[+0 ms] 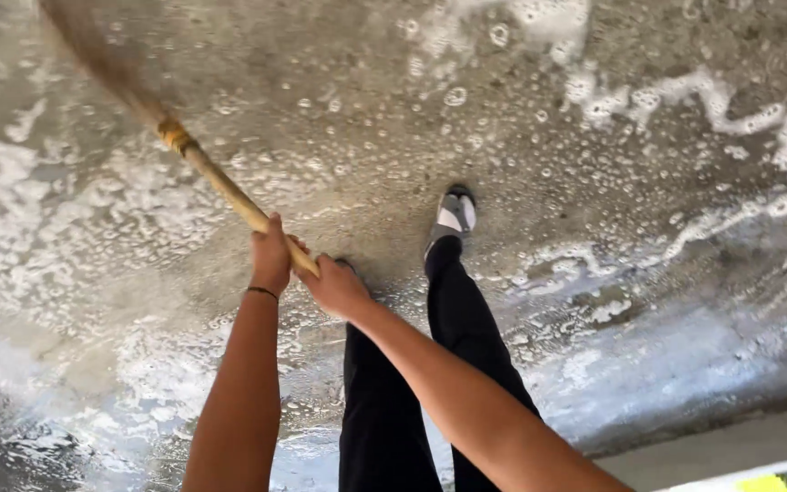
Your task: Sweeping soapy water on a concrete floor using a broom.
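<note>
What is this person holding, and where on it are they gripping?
A broom with a wooden handle. Both hands grip the near end of the handle: the left hand a little higher up it, the right hand at the very end. The bristles are blurred.

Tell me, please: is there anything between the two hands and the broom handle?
Nothing visible. The left hand and the right hand both grip the wooden broom handle directly, one just behind the other, above the wet, soapy concrete floor.

I see a broom point(195, 157) with a pale wooden handle slanting from frame centre to the upper left, yellow binding at its neck, brown bristles blurred at the top left corner.
</note>
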